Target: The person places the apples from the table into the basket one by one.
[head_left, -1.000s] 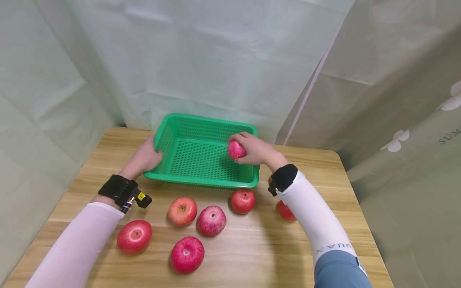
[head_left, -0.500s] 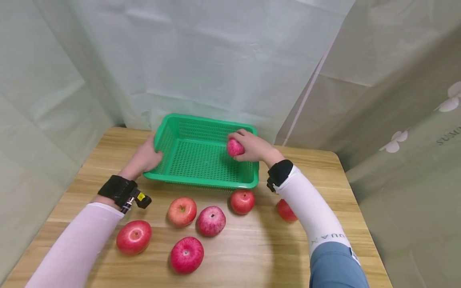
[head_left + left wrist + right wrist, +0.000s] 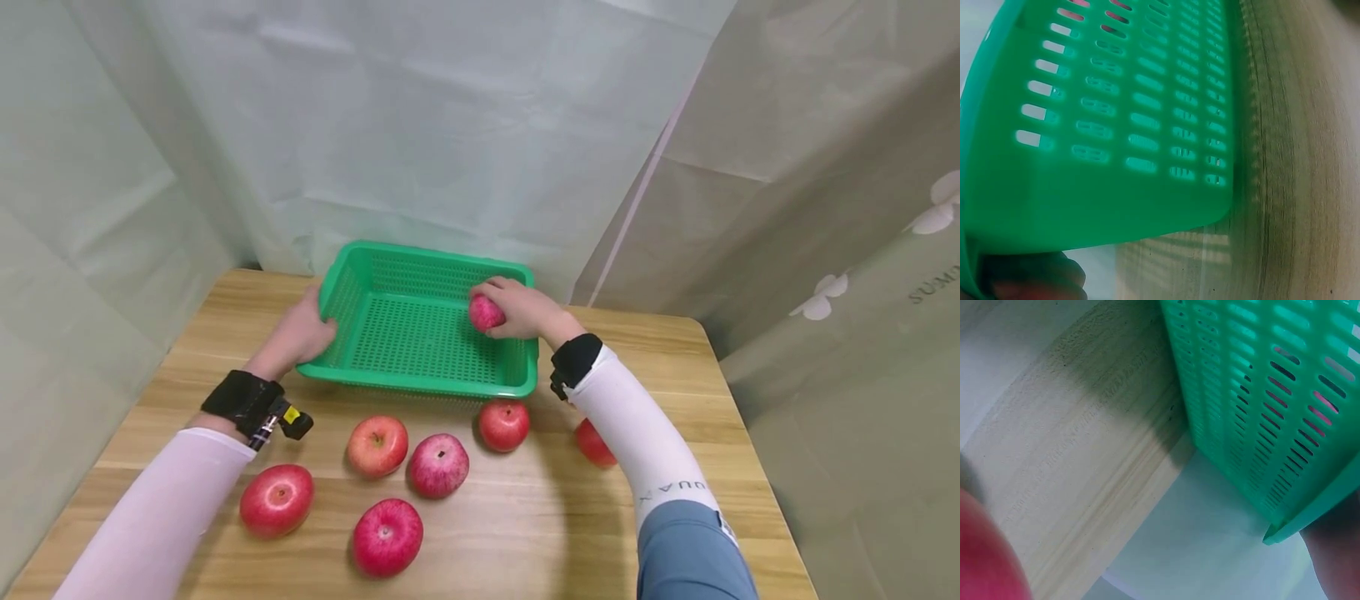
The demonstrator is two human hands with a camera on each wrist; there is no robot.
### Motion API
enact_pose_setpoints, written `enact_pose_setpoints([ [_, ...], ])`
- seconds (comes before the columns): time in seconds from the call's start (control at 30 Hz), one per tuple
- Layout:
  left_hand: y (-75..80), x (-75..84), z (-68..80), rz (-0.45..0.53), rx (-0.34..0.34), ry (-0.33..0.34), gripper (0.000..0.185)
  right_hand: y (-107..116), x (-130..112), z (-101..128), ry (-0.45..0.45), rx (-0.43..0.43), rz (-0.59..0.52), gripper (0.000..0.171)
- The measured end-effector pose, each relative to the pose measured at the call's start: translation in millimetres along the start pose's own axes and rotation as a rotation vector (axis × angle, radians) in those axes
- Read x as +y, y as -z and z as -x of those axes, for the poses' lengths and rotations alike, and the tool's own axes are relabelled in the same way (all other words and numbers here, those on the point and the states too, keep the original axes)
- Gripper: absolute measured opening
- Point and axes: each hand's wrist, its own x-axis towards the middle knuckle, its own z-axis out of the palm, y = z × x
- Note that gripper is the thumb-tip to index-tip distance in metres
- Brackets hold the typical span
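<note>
A small pink-red apple (image 3: 486,312) sits in the right hand (image 3: 525,310), whose fingers (image 3: 491,289) curl over its top and grasp it inside the green basket (image 3: 408,333), close against the basket's right wall and toward its far corner; I cannot tell whether the fruit touches the perforated floor. The left hand (image 3: 303,331) rests on the basket's left rim, its fingers wrapped over the edge and gripping it. The basket stands at the back of the wooden table (image 3: 525,533), near the pale curtain (image 3: 420,125). In front of the basket six more apples lie loose on the table: one (image 3: 504,424) just beside the basket's near right corner, one (image 3: 592,442) partly hidden behind the right forearm, an orange-red one (image 3: 377,446) touching a darker pink one (image 3: 438,465), and two bright red ones (image 3: 277,500) (image 3: 387,537) nearest to the person. Both arms wear white sleeves with black wrist straps.
</note>
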Motion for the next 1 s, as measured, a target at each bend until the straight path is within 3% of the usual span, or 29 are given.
enact_pose_setpoints([
  [1.0, 6.3, -1.6, 7.3, -0.008, 0.019, -0.018, 0.074, -9.8, -3.6, -15.6, -0.008, -0.048, 0.181, 0.074],
])
